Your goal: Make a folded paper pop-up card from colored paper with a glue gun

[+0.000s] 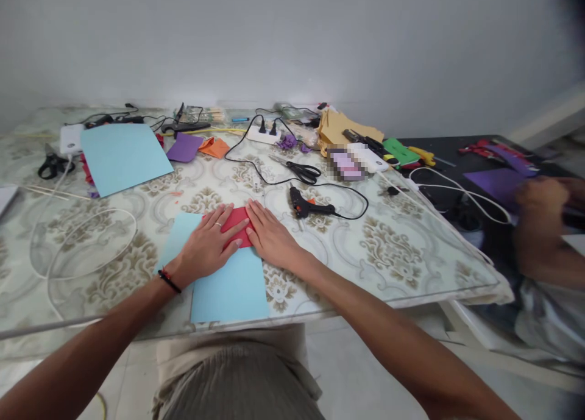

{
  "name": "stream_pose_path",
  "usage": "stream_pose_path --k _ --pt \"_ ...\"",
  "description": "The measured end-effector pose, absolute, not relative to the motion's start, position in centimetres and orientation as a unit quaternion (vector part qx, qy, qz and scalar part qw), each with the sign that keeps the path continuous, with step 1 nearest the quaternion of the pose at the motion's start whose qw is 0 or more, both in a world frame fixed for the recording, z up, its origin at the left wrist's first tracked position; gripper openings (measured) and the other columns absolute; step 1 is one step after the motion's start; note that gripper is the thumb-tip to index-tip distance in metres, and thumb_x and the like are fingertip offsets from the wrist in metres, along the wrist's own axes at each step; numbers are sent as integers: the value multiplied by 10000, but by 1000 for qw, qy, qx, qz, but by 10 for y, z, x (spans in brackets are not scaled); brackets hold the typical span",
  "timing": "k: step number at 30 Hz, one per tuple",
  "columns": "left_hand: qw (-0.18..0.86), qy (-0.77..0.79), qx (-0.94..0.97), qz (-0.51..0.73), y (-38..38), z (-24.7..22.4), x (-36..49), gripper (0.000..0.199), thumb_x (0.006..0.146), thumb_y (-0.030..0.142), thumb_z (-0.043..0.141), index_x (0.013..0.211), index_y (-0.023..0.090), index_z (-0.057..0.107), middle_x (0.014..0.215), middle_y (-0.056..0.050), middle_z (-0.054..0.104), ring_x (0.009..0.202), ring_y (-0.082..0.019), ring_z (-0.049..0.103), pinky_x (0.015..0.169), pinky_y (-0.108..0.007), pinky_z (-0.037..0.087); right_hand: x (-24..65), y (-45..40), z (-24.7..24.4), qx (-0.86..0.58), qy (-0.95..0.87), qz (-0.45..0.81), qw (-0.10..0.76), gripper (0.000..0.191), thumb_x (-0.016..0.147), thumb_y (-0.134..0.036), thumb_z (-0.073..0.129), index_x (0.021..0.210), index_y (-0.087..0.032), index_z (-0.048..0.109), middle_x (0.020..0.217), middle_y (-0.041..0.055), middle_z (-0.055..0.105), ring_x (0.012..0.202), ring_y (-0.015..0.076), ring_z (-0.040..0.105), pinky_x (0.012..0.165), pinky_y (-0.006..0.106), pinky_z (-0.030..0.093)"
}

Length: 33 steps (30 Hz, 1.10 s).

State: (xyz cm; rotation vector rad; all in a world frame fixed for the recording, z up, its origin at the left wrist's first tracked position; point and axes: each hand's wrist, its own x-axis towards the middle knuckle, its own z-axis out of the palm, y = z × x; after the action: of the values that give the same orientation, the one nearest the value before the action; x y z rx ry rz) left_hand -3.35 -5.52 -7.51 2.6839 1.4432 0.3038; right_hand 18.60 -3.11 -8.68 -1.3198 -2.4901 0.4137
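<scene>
Right into it: pressing flat on red paper (238,214) with the left hand (208,240) and the right hand (274,237), clamped on nothing, fingers extended instead of curled. Bearing down from both sides, left fingertips across the red, right fingertips along its right edge. Directly beneath and towards the body, light-blue paper (231,295), also reaching out left from under the left hand; impossible to tell whether one piece or two.

Careful here! Could skew the red with uneven pressure or with both palms pushing in different directions. Could crease the blue below, too, by leaning hard on a shifting layer.

Outward now, just to the right of the right hand: a black glue gun (299,203), with a looping cord (361,194) further right. Could burn a forearm with a careless sweep that way, if hot; no telling from here. Could also drag the gun by snagging that cord.

Beyond the grip, black scissors (305,171), then a white power strip (264,135). Further off to the left, purple paper (185,147), orange paper (214,147) and a large light-blue sheet (125,158). Far right, well apart, another person's hand (543,194), blurred.
</scene>
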Motion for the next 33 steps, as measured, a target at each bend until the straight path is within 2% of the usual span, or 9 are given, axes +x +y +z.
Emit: stream_pose_path --k 4,7,11,15,19,24,28,31,33 --pt "56 464 882 61 -46 -64 -35 520 1093 410 459 1600 317 523 1757 -124 350 1618 -395 327 1291 -609 305 185 -31 -86 -458 -866 141 143 651 1103 -304 325 1662 31 316 1768 235 247 1667 302 204 1357 489 211" --pt "99 474 875 -16 -30 -45 -39 534 1053 371 529 1580 285 535 1695 -136 460 1531 -337 482 1260 -496 385 185 -31 -86 -458 -866 137 144 645 1107 -309 323 1661 22 325 1764 234 261 1663 308 217 1355 494 220" --pt "106 534 837 -50 -6 -23 -42 719 917 496 709 1553 219 520 1488 -183 659 1342 -377 643 1061 -462 544 184 -31 -87 -458 -866 134 147 654 1101 -310 330 1656 36 326 1761 243 257 1660 319 227 1352 500 232" --pt "126 563 810 -100 15 -17 -39 735 736 551 859 1319 149 663 1279 -216 751 1174 -399 719 904 -416 580 185 -31 -88 -457 -866 137 151 648 1097 -314 330 1669 -8 324 1765 231 253 1663 302 222 1347 521 237" --pt "159 568 796 -135 30 -16 -34 701 625 612 911 1113 139 740 1132 -217 793 1028 -396 760 802 -385 572 186 -30 -88 -451 -867 145 153 650 1094 -317 340 1672 -18 323 1767 225 253 1667 298 208 1349 519 219" --pt "182 567 796 -105 27 -10 -36 566 567 610 925 879 172 750 1016 -181 800 996 -400 751 802 -387 552 188 -30 -89 -448 -865 156 164 656 1097 -332 359 1677 -32 305 1778 242 216 1667 321 205 1343 553 212" --pt "190 576 795 -4 6 -2 -41 493 623 445 907 987 173 717 1137 -161 773 1063 -365 719 845 -378 545 195 -31 -85 -456 -845 181 214 668 1079 -405 466 1678 -148 320 1768 222 271 1659 322 233 1316 555 291" --pt "215 585 778 83 -19 2 -42 348 756 323 783 1062 191 683 1036 -68 778 949 -275 730 799 -336 551 202 -35 -80 -470 -798 214 309 692 1013 -369 599 1639 -222 345 1667 196 434 1576 312 398 1285 513 362" --pt "232 582 768 135 -38 3 -42 243 808 295 736 1022 200 670 976 -28 764 897 -232 715 781 -307 546 207 -40 -76 -484 -762 237 360 731 983 -306 618 1635 -230 295 1547 184 544 1445 307 544 1223 485 441"
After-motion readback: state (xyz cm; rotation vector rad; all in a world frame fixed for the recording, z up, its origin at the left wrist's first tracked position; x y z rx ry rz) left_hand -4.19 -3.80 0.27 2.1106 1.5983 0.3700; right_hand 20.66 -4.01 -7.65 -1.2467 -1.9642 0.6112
